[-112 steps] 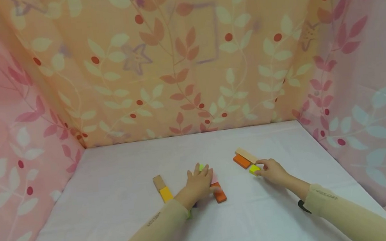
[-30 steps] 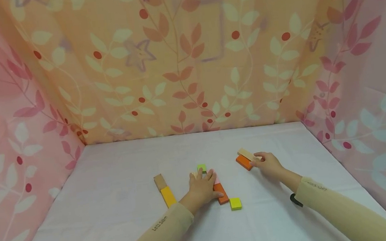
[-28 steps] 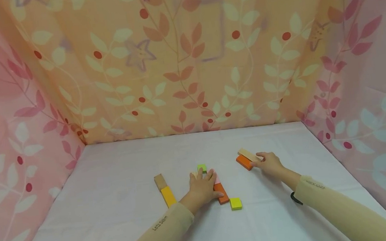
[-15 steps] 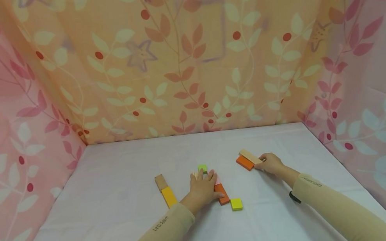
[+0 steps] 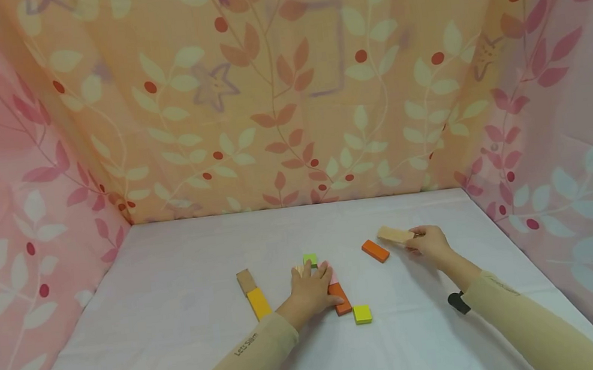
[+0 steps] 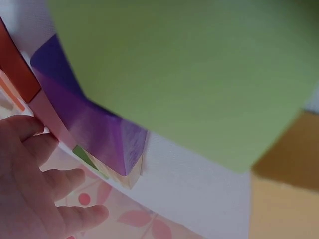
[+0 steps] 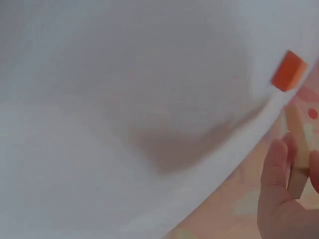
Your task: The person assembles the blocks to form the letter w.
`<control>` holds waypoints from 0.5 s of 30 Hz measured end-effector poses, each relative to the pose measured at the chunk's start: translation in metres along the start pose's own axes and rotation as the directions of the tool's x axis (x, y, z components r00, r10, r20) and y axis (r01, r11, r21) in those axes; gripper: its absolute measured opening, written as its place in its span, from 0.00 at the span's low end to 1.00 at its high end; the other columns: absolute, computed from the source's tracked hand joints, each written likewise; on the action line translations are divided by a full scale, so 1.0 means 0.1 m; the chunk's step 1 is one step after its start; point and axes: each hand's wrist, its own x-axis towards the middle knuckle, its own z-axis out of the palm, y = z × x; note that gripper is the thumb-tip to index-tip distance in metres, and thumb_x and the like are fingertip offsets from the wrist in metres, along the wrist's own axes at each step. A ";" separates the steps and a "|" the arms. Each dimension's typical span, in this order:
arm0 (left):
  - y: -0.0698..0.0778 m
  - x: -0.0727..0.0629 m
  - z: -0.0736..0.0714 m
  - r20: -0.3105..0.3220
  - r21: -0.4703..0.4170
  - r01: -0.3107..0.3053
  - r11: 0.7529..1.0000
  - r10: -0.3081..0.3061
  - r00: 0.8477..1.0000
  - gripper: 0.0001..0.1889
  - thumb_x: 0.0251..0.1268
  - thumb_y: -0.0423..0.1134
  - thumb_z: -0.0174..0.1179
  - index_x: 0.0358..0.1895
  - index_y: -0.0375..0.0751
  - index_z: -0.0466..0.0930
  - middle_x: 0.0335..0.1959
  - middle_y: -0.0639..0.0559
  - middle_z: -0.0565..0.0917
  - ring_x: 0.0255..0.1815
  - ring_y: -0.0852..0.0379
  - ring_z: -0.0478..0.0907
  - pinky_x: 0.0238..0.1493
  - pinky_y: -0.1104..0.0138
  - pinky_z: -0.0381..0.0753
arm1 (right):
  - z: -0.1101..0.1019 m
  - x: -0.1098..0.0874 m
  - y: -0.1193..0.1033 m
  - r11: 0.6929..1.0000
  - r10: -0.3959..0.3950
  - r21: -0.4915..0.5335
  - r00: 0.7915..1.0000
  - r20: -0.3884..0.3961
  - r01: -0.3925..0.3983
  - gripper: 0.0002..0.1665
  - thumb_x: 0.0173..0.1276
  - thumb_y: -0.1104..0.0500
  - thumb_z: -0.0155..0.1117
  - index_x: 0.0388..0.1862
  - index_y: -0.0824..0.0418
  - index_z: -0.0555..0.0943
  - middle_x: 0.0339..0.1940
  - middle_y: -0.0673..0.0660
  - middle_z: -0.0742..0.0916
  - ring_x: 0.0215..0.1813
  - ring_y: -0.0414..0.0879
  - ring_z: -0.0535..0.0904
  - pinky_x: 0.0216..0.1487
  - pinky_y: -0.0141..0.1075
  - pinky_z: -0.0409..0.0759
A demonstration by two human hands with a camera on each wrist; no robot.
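My right hand (image 5: 429,245) pinches a long plain wooden block (image 5: 395,235) near one end, between thumb and fingers. In the right wrist view the wooden block (image 7: 297,154) slants up out of the grip. An orange block (image 5: 376,251) lies on the cloth just left of it. My left hand (image 5: 310,292) spreads its fingers over a group of blocks, its thumb on a red-orange block (image 5: 341,299). A pink block (image 5: 332,274) shows past its fingers. In the left wrist view stand a purple block (image 6: 89,119) and, close to the camera, a large green one (image 6: 189,79).
A small lime-green block (image 5: 310,260) sits beyond my left fingertips. Nearer the front lies a yellow-green square block (image 5: 362,314). On the left, a tan block (image 5: 245,281) and a yellow block (image 5: 258,303) lie end to end. Patterned curtains surround the white table (image 5: 173,252).
The yellow-green block went from my right hand to beside the red-orange block. My right hand then took the wooden block and lifted it rightward off the orange block's side. The left hand stayed.
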 end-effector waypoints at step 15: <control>0.00 0.02 0.02 0.004 -0.015 0.004 1.000 -0.004 1.000 0.44 0.59 0.72 0.50 0.76 0.54 0.58 0.76 0.61 0.58 0.76 0.47 0.51 0.70 0.45 0.55 | 0.20 -0.09 -0.08 0.987 0.002 0.154 0.953 0.302 -0.051 0.28 0.76 0.62 0.51 0.69 0.77 0.64 0.37 0.50 0.84 0.37 0.42 0.79 0.40 0.36 0.78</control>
